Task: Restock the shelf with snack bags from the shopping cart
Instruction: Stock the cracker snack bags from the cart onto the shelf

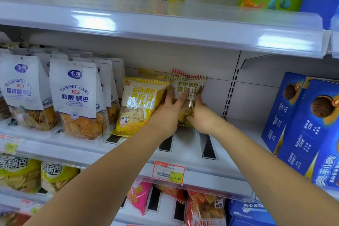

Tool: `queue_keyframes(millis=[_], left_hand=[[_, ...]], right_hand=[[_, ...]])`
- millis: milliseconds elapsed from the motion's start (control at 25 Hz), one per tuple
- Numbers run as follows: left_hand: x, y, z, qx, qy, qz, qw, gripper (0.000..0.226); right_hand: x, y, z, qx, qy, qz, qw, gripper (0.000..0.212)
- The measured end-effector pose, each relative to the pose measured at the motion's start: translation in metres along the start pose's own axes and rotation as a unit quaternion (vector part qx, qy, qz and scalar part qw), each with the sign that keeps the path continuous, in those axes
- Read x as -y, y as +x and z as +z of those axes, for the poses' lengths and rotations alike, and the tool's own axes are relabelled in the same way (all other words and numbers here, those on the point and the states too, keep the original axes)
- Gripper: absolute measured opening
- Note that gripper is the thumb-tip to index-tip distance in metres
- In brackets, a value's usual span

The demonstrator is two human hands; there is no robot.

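Both bare arms reach up to the white metal shelf (185, 145), where the left hand (167, 115) and right hand (200, 114) clasp, fingers curled round its sides, 1 crinkly olive-green and white plastic snack bag (187, 89) with a clear window of lattice crackers, upright against a yellow striped snack bag (139, 104).

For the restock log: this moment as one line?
phase: placing | left hand: holds green-trimmed snack bag | right hand: holds same bag | location: middle shelf, beside yellow bag
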State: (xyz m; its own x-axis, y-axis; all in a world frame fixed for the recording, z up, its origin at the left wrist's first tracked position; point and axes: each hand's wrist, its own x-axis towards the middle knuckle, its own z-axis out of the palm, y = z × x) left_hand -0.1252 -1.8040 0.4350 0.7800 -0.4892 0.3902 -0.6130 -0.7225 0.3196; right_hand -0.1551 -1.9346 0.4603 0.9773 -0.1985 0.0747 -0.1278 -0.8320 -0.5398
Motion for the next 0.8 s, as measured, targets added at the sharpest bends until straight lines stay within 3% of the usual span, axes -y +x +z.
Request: queue_keyframes(millis=[120,200,240,400,520,640,720,800], left_hand=[[-0.005,0.001,-0.003,0.015,0.015,-0.011,1.0,0.103],[-0.004,-0.001,-0.004,0.04,0.022,-0.002,0.999,0.106],[-0.003,-0.001,-0.003,0.052,0.03,0.007,0.998,0.107],[-0.004,0.002,-0.003,0.082,0.065,-0.007,0.995,0.107],[-0.003,-0.007,-0.004,0.058,0.025,0.018,0.998,0.1],[0.003,-0.042,-0.009,-0.017,-0.014,0.101,0.995,0.081],[0.013,-0.081,-0.011,-0.097,-0.041,0.163,0.981,0.06],[0.039,-0.132,-0.009,-0.173,-0.08,0.191,0.963,0.047]], right_hand=[[-0.001,-0.001,0.012,-0.099,-0.137,-0.024,0.985,0.063],[-0.007,-0.001,0.013,-0.154,-0.28,-0.043,0.947,0.048],[-0.012,-0.001,0.012,-0.168,-0.308,-0.042,0.935,0.051],[-0.013,0.003,0.013,-0.109,-0.237,-0.002,0.965,0.081],[-0.008,0.003,0.003,-0.043,-0.202,0.028,0.978,0.094],[-0.004,-0.021,-0.002,-0.08,-0.166,-0.012,0.983,0.068],[0.003,-0.054,0.008,-0.175,-0.106,-0.085,0.975,0.042],[0.02,-0.099,0.033,-0.28,0.007,-0.186,0.942,0.026]])
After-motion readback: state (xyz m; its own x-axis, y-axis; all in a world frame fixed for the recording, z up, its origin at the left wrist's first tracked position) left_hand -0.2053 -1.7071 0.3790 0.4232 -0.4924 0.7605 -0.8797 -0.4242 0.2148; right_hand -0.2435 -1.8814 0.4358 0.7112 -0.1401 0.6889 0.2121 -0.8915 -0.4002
